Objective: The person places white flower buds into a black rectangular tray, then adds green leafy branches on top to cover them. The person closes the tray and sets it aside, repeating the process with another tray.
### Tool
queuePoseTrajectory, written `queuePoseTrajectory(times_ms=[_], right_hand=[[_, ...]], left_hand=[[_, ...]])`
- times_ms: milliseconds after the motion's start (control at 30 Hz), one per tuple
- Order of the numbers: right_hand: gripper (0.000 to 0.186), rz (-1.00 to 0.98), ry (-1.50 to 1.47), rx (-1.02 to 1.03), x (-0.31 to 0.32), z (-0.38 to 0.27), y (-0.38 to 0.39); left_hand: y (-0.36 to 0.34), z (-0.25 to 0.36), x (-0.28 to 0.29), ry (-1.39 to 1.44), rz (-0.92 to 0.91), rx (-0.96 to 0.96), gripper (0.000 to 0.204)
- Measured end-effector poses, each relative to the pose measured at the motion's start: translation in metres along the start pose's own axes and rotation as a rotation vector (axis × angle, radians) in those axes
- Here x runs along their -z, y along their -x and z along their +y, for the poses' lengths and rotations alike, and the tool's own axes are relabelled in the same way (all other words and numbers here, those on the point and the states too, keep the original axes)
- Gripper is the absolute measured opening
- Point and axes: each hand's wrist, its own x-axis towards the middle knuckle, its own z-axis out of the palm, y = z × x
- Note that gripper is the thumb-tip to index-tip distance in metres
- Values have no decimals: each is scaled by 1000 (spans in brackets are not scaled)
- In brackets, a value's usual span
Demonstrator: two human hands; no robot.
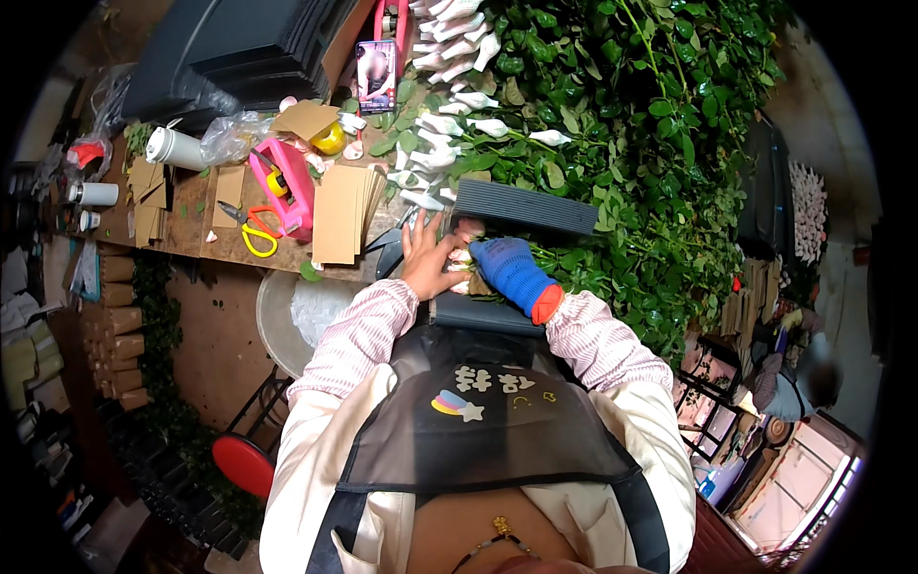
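Note:
Pale pink rose heads (461, 258) lie in a short row between my two hands, with green leaves and stems running off to the right. My left hand (430, 256) is bare and open, its fingers spread beside the rose heads and touching their left side. A blue knitted glove with an orange cuff covers my right hand (514, 273). It is closed over the rose stems just right of the heads; its fingertips are partly hidden. A dark ribbed corrugated sheet (526, 207) stands behind the roses, and its near flap (488, 314) lies close to my apron.
Leafy rose stems (622, 115) pile up at right, with white-netted buds (445, 124) along their left edge. On the wooden table are brown cardboard pieces (342, 215), a pink tape dispenser (285, 187), yellow-orange pruning shears (256, 231) and a white bottle (174, 148). Dark sheets (258, 48) are stacked behind.

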Motion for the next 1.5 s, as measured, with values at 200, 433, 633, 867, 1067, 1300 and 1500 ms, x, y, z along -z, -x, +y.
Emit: queuePoseTrajectory(times_ms=[200, 433, 633, 867, 1067, 1300, 1500], right_hand=[[21, 47, -75, 74, -8, 10, 1], [49, 16, -113, -198, 11, 30, 27], [41, 222, -35, -18, -15, 37, 0], [31, 212, -151, 96, -30, 51, 3], [38, 104, -20, 104, -26, 47, 6], [37, 217, -473, -150, 22, 32, 27], [40, 133, -321, -29, 11, 32, 21]], left_hand=[[-4, 2, -11, 84, 119, 53, 38], [2, -1, -17, 114, 229, 30, 28], [0, -5, -20, 121, 221, 83, 87], [1, -7, -23, 91, 215, 56, 63], [-9, 8, -23, 131, 303, 151, 42], [-13, 9, -30, 86, 372, 151, 37], [-12, 12, -26, 82, 384, 173, 68]])
